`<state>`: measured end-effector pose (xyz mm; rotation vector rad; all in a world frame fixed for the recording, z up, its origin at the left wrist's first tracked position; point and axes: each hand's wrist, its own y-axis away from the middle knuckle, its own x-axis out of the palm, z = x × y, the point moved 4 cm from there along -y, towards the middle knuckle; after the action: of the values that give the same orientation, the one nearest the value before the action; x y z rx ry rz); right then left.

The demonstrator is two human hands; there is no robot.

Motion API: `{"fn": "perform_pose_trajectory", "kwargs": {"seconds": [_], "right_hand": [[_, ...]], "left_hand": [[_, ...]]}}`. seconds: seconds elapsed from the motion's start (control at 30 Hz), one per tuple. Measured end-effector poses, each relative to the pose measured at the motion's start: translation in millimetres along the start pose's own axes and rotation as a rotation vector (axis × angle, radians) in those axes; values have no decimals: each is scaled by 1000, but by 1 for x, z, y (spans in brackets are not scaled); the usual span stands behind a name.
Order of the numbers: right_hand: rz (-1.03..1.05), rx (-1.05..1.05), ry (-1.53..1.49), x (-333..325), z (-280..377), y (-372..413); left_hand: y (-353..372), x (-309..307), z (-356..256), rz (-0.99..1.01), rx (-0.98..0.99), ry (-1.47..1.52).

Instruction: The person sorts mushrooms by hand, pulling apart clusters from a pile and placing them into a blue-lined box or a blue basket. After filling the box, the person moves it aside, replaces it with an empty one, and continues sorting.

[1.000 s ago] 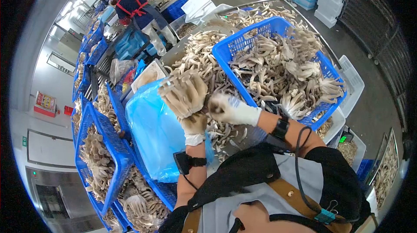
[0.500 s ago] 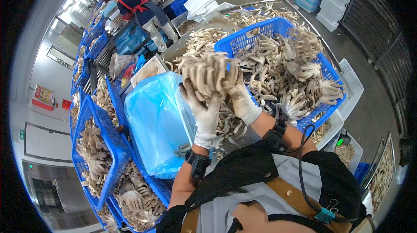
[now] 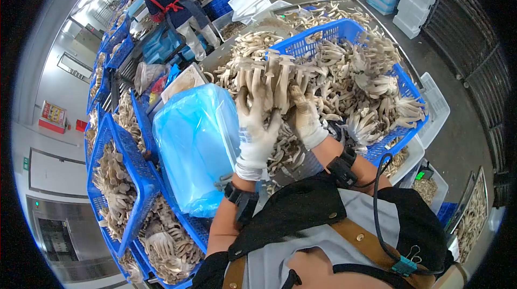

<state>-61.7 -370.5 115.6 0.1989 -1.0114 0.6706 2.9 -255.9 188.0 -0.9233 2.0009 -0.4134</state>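
Leftmost, a tilted blue basket (image 3: 145,181) is filled with mushrooms (image 3: 114,181), and beside it a translucent blue plastic sheet (image 3: 191,141) is spread. A mushroom cluster (image 3: 277,87) is held between the gloved left hand (image 3: 255,135), fingers spread and slightly bent, and the gloved right hand (image 3: 308,119), fingers half curled; rightward, a blue mesh basket (image 3: 350,29) is heaped with loose clumps (image 3: 371,73).

1. Found no word, brand or number legible in view.
2. Noted a red-and-yellow notice (image 3: 53,116) on the left wall (image 3: 75,151) (printed, but too small to read).
3. Noted a small green sign (image 3: 26,163) beside a door (image 3: 56,176); cannot make out the symbol.
4. Observed faint bluish print on the gloved left hand (image 3: 256,139); cannot decipher.
5. Observed a lit green display (image 3: 421,175) at right; cannot resolve digits.
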Motion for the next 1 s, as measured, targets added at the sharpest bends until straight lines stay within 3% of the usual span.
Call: {"fn": "perform_pose_trajectory", "kwargs": {"seconds": [0.07,0.2,0.3,0.4,0.53,0.57,0.8,0.93,1.0], "right_hand": [[-9,-55,41,5,3,-2],[-21,-79,-35,6,1,-9],[1,-84,-114,4,0,-17],[14,42,-277,14,2,-17],[-20,135,-389,9,-8,-17],[-22,165,-434,7,-11,-17],[-1,201,-455,8,3,-15],[-5,47,-306,19,8,-16],[-21,-23,-244,20,0,-21]], "left_hand": [[-12,-8,-7,50,-94,15],[-28,-17,-18,113,-69,-32],[-27,-7,-12,226,-150,102],[-10,5,-9,84,130,-109],[5,19,21,-14,139,-72],[6,17,20,-16,74,76],[9,-5,3,214,276,61],[-13,-10,-18,-100,27,-24],[-27,-2,-21,-68,-137,333]]}}
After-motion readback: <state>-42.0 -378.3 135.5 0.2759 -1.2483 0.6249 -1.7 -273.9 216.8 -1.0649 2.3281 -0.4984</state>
